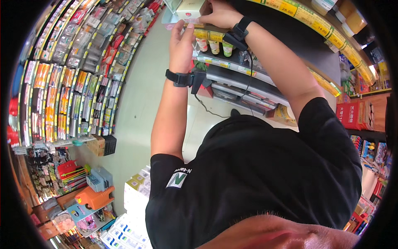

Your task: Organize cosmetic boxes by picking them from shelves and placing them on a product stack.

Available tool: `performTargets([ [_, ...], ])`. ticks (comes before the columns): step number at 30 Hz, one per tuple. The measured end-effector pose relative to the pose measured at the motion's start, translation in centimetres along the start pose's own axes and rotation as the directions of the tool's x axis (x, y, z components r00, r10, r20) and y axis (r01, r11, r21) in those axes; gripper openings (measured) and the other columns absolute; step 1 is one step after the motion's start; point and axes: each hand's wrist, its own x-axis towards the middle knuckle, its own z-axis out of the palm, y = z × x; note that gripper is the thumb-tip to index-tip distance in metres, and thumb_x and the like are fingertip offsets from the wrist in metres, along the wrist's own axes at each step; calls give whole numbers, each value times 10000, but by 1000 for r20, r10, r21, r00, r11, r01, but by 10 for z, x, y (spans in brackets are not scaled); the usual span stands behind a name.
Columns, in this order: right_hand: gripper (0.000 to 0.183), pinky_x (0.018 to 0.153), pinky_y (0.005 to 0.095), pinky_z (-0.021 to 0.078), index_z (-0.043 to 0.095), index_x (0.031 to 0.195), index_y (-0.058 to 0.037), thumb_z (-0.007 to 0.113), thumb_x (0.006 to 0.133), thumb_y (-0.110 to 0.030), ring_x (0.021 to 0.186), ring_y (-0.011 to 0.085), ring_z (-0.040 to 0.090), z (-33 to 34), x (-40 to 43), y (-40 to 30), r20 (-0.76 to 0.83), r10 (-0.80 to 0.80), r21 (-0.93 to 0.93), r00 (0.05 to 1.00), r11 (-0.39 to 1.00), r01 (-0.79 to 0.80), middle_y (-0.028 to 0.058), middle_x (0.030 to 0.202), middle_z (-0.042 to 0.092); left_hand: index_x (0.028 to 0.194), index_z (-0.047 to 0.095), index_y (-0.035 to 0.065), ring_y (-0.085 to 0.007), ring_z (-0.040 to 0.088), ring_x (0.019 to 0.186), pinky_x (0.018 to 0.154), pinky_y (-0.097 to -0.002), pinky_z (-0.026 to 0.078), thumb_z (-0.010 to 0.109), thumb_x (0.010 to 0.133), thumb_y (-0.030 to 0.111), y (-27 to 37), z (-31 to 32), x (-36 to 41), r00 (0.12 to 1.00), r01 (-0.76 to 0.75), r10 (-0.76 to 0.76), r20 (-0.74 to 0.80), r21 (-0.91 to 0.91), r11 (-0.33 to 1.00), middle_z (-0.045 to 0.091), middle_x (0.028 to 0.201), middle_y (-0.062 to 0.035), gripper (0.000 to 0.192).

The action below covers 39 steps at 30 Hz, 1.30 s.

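Observation:
A white carton with pink printing sits at the top, at the end of a shelf. My right hand is on its right side, the thumb along the front and the other fingers partly hidden behind it. Just below the carton's front left corner is my left hand, thumb and fingers pointing up. Whether it bears on the carton I cannot tell. A pale blue and pink box stands at the carton's left. Both wrists wear black straps with a device and cable.
Several printed cups stand on a lower shelf under yellow price strips. A dark shelf board runs to the right. Packed racks line the left beyond the aisle floor. A cable hangs near my body. White cartons are stacked behind left.

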Motion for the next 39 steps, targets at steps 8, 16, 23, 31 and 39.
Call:
performTargets([
  [8,454,829,357,551,650,1118,41,808,796,-238,917,256,700,-25,-3,-16,78,192,-10,978,981,-192,168,979,718,1483,412,-42,-274,524,1342,1093,-423,478,634,1035,268,1,-2,4,1000,15,-15,-20,-45,999,504,1447,-144,588],
  [16,707,1035,357,478,590,1340,20,852,784,-329,1147,274,662,-42,-25,-8,140,-101,162,985,984,78,187,1282,677,1443,450,-30,-295,571,1296,1059,-447,508,512,1088,354,13,-5,-11,995,69,-58,86,-129,989,540,1430,-183,527],
  [23,763,824,270,555,431,1448,-13,845,812,-93,934,150,682,-41,-74,-40,330,33,322,943,936,-145,174,1372,577,1402,442,-17,-266,648,1183,976,-422,561,487,1104,313,27,-8,-49,973,146,-103,206,-206,968,621,1299,-181,447],
  [31,804,880,307,546,405,1513,-28,835,841,-126,1010,158,639,-15,-111,-36,422,-19,464,906,863,-198,148,1434,533,1523,332,-26,-287,631,1228,997,-421,554,605,1038,242,21,-22,-92,972,207,-176,154,-215,954,559,1408,-188,617],
  [39,618,925,308,524,437,1462,48,713,995,-247,1157,179,617,44,-149,-21,550,191,669,813,482,-566,149,1294,640,1556,297,-21,-280,607,1263,1005,-403,546,618,1014,193,4,-49,-144,964,262,-263,32,-260,929,517,1463,-173,665],
])
